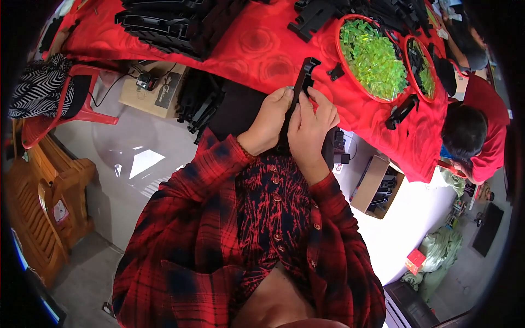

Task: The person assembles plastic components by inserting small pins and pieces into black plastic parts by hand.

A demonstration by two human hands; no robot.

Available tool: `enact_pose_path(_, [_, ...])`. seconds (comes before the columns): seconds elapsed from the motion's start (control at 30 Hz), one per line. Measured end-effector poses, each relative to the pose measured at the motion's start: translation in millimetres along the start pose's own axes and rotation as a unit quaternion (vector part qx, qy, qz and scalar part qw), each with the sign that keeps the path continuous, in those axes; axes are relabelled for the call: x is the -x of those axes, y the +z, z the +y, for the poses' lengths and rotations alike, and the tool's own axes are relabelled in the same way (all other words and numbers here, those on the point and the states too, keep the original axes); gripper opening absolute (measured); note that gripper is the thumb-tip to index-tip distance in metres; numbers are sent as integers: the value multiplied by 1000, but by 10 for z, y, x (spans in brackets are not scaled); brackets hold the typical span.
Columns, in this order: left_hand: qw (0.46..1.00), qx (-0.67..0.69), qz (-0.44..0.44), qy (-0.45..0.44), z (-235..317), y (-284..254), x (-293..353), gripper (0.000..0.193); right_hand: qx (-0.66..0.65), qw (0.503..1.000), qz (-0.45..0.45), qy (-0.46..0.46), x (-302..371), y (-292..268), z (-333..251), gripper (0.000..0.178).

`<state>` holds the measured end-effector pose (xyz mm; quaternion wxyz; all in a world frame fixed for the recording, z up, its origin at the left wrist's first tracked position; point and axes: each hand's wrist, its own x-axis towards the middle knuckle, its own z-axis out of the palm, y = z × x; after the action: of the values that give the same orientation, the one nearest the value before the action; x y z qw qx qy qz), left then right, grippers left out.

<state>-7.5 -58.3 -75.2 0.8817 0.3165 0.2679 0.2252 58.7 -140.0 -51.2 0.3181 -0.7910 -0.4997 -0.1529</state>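
Note:
A long, narrow black plastic part [306, 71] stands out past the front edge of the red-covered table, held between my two hands. My left hand [266, 123] is closed around its left side, with the thumb lying along it. From the right, my right hand [311, 128] grips the same part, fingers bent and pressed against it. The lower end is partly hidden by my hands. Just right of it on the cloth lies a small black piece [335, 72]. A red basket [338, 46] heaped with clear green pieces [373, 60] stands farther right.
Stacked black plastic parts [164, 27] fill the table's far left. Beside the large basket is a smaller red basket [435, 87], and a black part [402, 112] lies near the edge. Another person [476, 131] bends over at right. Cardboard boxes [145, 95] and a red chair [82, 109] stand below.

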Motion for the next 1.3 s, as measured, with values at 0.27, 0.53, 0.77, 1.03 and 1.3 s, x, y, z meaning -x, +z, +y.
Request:
enact_pose_path(0.27, [999, 3, 35, -18, -15, 68, 79, 29, -69, 997, 24, 4, 64, 49, 81, 23])
enact_pose_path(0.53, [999, 23, 1, -23, 31, -62, -43, 29, -103, 994, 19, -7, 181, 61, 22, 29])
enact_pose_path(0.77, [995, 81, -33, -50, 93, -76, -30, 24, -126, 990, 64, 29, 3, -5, -4, 44])
enact_pose_path(1.03, [999, 29, 6, -24, 24, -67, -52, 23, 7, 1000, -11, -20, -32, -23, -36, 52])
enact_pose_path(1.3, [999, 19, 37, -31, 53, 83, 19, 25, -87, 995, 32, 25, -14, 185, 51, 33])
